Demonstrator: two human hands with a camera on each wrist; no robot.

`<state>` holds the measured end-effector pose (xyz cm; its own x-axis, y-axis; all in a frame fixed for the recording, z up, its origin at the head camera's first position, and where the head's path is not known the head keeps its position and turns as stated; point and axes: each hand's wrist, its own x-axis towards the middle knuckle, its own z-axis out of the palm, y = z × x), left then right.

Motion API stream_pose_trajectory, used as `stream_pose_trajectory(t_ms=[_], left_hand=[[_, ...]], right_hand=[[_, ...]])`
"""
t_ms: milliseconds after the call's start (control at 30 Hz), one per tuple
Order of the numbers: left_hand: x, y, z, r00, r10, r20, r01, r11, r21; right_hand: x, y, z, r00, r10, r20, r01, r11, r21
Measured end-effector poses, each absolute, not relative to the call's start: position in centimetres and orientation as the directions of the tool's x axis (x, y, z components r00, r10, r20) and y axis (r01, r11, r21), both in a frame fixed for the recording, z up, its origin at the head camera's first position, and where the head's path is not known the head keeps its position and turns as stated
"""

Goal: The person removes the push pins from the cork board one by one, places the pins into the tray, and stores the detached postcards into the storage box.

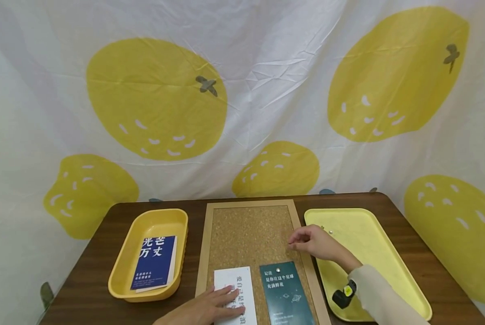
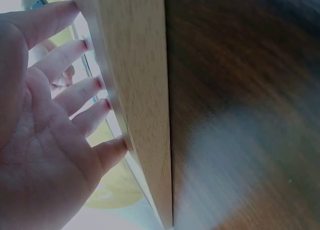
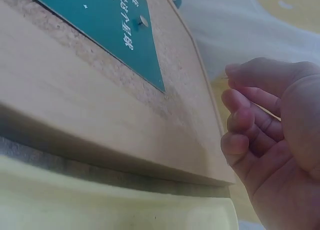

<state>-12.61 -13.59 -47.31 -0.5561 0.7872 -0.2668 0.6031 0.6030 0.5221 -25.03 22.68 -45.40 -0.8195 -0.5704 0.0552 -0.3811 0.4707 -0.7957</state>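
Observation:
My left hand rests with spread, straight fingers on a white card printed with dark characters, which lies on the lower left of a framed cork board. In the left wrist view its fingertips touch down behind the board's wooden frame. Over the board's right edge hovers my right hand, pinching a thumbtack between thumb and index finger; only the thin point shows, the head is hidden. Beside the white card lies a dark green card, with a silver thumbtack at its top.
A pale yellow tray stands right of the board, with small tacks near its far left corner. On the left, a deep yellow basket holds a blue card over a paler one. A lemon-patterned curtain hangs behind the table.

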Motion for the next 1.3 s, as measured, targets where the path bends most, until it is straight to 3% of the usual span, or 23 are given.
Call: stream_pose_trajectory(t_ms=[1300], left_hand=[[-12.3,-13.7,-47.2,-0.566,0.784,-0.254,0.587,0.599,0.544]], right_hand=[[-26.0,30.3,-47.1,-0.902,-0.423,0.08,-0.325,0.547,-0.772]])
